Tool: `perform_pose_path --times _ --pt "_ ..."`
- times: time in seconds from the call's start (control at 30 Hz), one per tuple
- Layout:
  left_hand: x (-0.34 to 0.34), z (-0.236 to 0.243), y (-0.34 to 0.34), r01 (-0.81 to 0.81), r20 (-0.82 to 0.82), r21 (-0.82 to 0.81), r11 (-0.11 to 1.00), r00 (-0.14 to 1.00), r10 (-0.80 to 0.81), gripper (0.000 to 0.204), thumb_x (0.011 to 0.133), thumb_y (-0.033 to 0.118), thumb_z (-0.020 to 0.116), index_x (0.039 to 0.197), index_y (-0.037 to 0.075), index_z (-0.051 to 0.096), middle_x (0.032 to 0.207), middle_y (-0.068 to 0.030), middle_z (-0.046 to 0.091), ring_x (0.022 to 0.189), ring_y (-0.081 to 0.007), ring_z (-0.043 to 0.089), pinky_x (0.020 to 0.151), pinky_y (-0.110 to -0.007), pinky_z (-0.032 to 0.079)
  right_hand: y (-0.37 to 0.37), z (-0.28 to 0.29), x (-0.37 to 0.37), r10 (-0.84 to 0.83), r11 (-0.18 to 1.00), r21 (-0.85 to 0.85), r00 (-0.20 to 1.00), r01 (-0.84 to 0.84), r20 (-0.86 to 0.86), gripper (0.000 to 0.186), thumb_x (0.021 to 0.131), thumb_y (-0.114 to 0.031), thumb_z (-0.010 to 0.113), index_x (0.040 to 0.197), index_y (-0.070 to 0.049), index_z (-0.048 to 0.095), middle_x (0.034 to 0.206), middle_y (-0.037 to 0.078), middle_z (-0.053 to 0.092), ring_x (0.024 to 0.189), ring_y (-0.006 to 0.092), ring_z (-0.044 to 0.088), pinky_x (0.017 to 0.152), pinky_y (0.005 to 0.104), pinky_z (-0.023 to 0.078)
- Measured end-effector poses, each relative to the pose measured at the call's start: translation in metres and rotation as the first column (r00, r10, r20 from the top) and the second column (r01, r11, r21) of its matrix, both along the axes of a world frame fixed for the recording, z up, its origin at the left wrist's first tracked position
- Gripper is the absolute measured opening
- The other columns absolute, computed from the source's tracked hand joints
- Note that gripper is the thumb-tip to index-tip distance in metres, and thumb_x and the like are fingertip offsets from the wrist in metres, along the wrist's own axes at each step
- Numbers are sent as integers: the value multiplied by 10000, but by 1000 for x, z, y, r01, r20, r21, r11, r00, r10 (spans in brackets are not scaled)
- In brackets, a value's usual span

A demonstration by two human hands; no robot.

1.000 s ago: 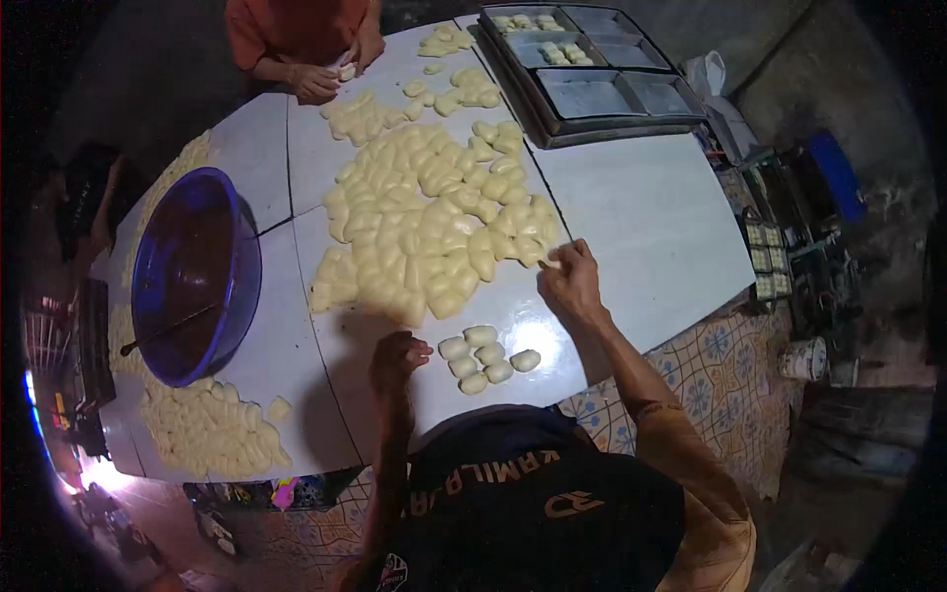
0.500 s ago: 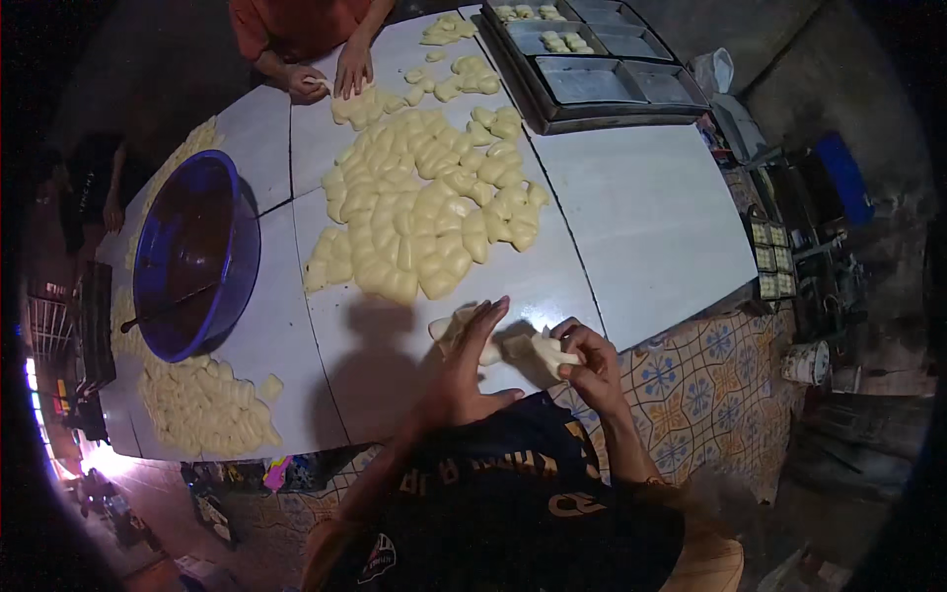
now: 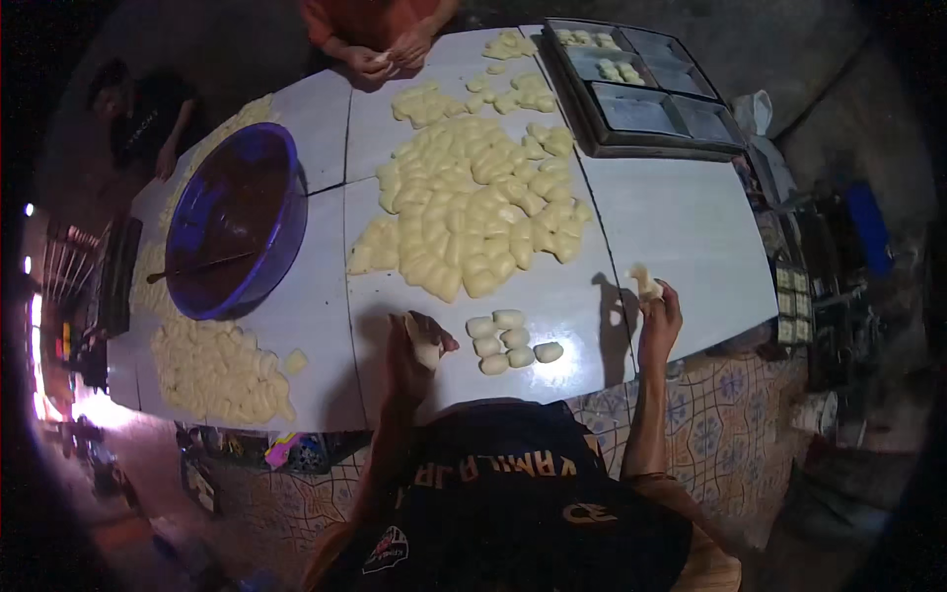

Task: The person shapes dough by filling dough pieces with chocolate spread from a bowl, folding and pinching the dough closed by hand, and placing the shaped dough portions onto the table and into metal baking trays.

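My left hand (image 3: 408, 357) is closed round a piece of pale dough (image 3: 425, 351), left of a group of several smooth dough rolls (image 3: 514, 337) on the white table (image 3: 681, 232). My right hand (image 3: 659, 318) pinches a floppy stretched dough piece (image 3: 643, 279) above the table, right of the rolls. Beyond both hands lies a wide mass of yellowish dough pieces (image 3: 459, 207), packed close together, with smaller clumps (image 3: 419, 104) farther back.
A purple basin (image 3: 237, 222) with brown contents and a stick stands at left, beside more dough (image 3: 217, 375). Metal trays (image 3: 641, 113), some holding dough, sit at back right. A co-worker's hands (image 3: 393, 57) work at the far edge; another person (image 3: 148, 118) is at left.
My hands came together near the rolls half a second ago and have since moved apart, each with dough. The co-worker's hands have lifted off the table. The camera view has shifted.
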State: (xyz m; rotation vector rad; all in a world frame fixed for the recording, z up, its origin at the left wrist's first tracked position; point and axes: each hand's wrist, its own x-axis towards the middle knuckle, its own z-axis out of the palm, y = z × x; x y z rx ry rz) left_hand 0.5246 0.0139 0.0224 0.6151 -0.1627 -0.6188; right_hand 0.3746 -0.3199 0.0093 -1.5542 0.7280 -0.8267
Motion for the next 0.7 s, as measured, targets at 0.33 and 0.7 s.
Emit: perform_pose_path --times 0.33,0.7 --pt "-23 63 -38 -209 171 105 972 967 190 475 924 98 441 1375 -4 332 1393 -234 400 1298 -300 384 1071 -408 300 177 74 88 789 614 -42 614 -788 6 343 867 19 570 1209 -3 559 1161 88 520 1038 164 528 883 266 440" --pt "-21 58 -10 -527 467 691 495 848 250 180 830 38 691 970 -69 654 865 -52 680 768 -73 593 670 -220 468 192 83 134 690 709 47 706 -703 158 403 1004 -333 407 1172 -17 594 963 63 520 781 110 491 640 204 400"
